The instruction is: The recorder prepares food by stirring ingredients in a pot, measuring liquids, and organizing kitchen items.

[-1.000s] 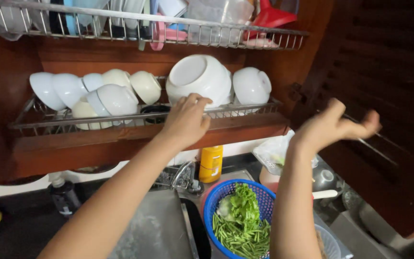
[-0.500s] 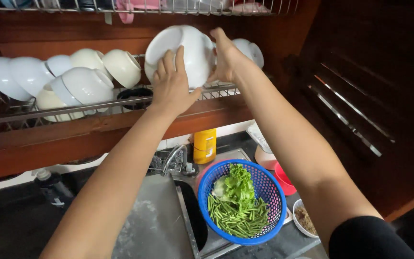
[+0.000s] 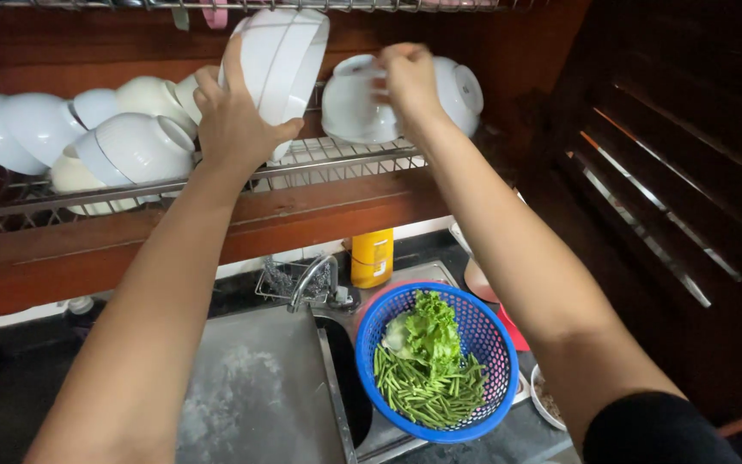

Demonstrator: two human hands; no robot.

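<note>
Head view: far wire rack [image 3: 337,163].
Left hand [image 3: 235,120]: gripping stacked white bowls [image 3: 281,64], tilted off rack.
Right hand [image 3: 407,79]: clasping white bowl [image 3: 355,107], steadying it.

Left hand [image 3: 235,129] grips a stack of large white bowls [image 3: 281,64], tilted on edge above the wire dish rack [image 3: 337,159]. Right hand [image 3: 407,77] grasps a smaller white bowl [image 3: 349,107] standing in the rack. More white bowls [image 3: 88,137] lie at far left. Near, below: blue basket [image 3: 491,344] holding greens [image 3: 427,361], beside the faucet [image 3: 311,279].
</note>
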